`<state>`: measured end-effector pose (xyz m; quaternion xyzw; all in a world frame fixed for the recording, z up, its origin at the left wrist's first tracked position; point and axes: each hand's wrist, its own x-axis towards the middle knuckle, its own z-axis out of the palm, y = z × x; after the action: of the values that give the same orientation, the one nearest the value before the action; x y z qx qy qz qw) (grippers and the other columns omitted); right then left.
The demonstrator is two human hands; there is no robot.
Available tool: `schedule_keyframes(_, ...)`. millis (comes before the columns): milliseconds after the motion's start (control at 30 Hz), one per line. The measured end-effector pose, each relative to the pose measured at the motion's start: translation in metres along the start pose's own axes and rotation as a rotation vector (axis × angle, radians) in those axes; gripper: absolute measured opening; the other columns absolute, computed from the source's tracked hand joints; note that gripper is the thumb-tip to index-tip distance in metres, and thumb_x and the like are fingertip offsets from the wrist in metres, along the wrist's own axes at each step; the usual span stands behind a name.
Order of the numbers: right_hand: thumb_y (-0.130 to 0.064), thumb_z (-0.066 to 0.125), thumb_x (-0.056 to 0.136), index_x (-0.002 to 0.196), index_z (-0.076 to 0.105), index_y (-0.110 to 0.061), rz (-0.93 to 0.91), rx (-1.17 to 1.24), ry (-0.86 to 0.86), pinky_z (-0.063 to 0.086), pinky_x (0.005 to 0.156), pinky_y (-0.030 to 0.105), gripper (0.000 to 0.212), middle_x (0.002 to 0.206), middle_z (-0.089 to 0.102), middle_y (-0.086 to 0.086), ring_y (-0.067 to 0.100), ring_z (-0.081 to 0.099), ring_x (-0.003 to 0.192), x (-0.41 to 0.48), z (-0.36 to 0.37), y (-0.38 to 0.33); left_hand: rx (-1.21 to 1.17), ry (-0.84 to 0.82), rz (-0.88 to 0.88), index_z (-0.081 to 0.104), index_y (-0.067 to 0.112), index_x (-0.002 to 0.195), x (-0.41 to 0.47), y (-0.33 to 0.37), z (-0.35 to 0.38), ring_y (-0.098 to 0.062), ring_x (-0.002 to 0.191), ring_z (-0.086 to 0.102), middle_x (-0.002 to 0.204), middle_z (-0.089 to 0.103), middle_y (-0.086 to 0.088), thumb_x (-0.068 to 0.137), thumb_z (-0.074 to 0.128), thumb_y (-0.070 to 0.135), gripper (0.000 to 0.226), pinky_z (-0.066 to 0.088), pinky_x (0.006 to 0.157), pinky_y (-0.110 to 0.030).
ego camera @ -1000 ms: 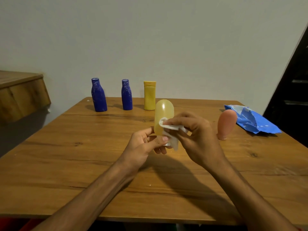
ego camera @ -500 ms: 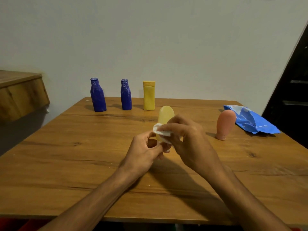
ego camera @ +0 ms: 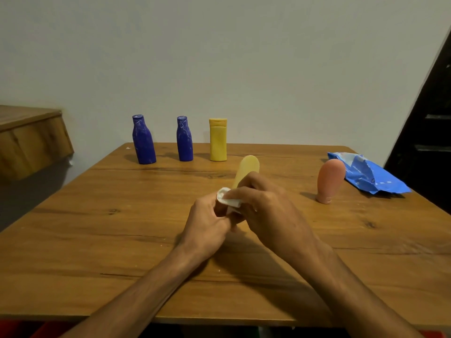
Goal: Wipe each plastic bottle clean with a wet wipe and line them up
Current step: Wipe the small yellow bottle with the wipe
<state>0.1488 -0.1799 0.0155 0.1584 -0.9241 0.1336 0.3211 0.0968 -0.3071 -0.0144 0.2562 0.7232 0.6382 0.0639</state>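
Observation:
A pale yellow rounded bottle (ego camera: 247, 169) is held over the middle of the table, tilted away from me. My left hand (ego camera: 207, 225) grips its lower end, which is hidden by my fingers. My right hand (ego camera: 266, 213) pinches a white wet wipe (ego camera: 228, 200) against the bottle's lower body. At the far edge stand two dark blue bottles (ego camera: 143, 140) (ego camera: 184, 139) and a yellow flip-top bottle (ego camera: 218, 139) in a row. A pink rounded bottle (ego camera: 330, 180) stands cap-down on the right.
A blue wet-wipe pack (ego camera: 371, 178) lies at the far right of the wooden table (ego camera: 97, 228), behind the pink bottle. A wooden shelf (ego camera: 29, 140) juts out at the left. A dark doorway (ego camera: 432, 132) is at the right.
The pale yellow bottle has tipped away and lowered. My right hand has slid the wipe down from the bottle's middle toward its lower end, close to my left hand.

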Motion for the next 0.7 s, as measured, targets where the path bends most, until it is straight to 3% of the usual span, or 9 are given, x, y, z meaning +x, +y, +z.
schedule_keyframes(200, -0.005, 0.076, 0.072, 0.101, 0.07, -0.004, 0.073, 0.008, 0.226, 0.049, 0.06, 0.02, 0.03, 0.096, 0.063, 0.012, 0.02, 0.062, 0.077, 0.0, 0.001, 0.01, -0.069, -0.016, -0.039, 0.06, 0.019, 0.121, 0.001, -0.002, 0.004, -0.013, 0.076, 0.071, 0.092, 0.074, -0.004, 0.085, 0.07, 0.009, 0.038, 0.055, 0.069, -0.023)
schedule_keyframes(400, -0.004, 0.077, 0.072, 0.1, 0.072, -0.011, 0.02, 0.053, 0.076, 0.041, 0.065, 0.009, 0.028, 0.098, 0.063, 0.005, 0.012, 0.058, 0.08, 0.0, 0.001, 0.01, -0.06, 0.004, 0.01, 0.064, 0.012, 0.117, 0.003, -0.001, -0.001, -0.012, 0.068, 0.069, 0.09, 0.073, -0.002, 0.089, 0.065, 0.004, 0.03, 0.053, 0.062, -0.021)
schedule_keyframes(567, -0.007, 0.075, 0.076, 0.099, 0.073, -0.006, 0.102, 0.119, 0.28, 0.042, 0.064, 0.011, 0.023, 0.094, 0.066, 0.007, 0.012, 0.06, 0.081, 0.004, -0.001, 0.02, -0.196, -0.033, -0.012, 0.065, 0.019, 0.111, 0.003, 0.0, -0.001, -0.019, 0.066, 0.065, 0.09, 0.075, -0.011, 0.085, 0.069, 0.016, 0.026, 0.053, 0.069, -0.034)
schedule_keyframes(700, -0.01, 0.075, 0.076, 0.099, 0.073, -0.011, 0.087, 0.198, 0.183, 0.045, 0.069, 0.012, 0.023, 0.096, 0.068, 0.001, 0.006, 0.06, 0.085, 0.002, -0.001, 0.022, -0.284, -0.05, -0.043, 0.062, 0.016, 0.118, 0.003, -0.002, -0.004, -0.016, 0.062, 0.063, 0.095, 0.075, -0.011, 0.077, 0.069, 0.024, 0.043, 0.054, 0.068, -0.031)
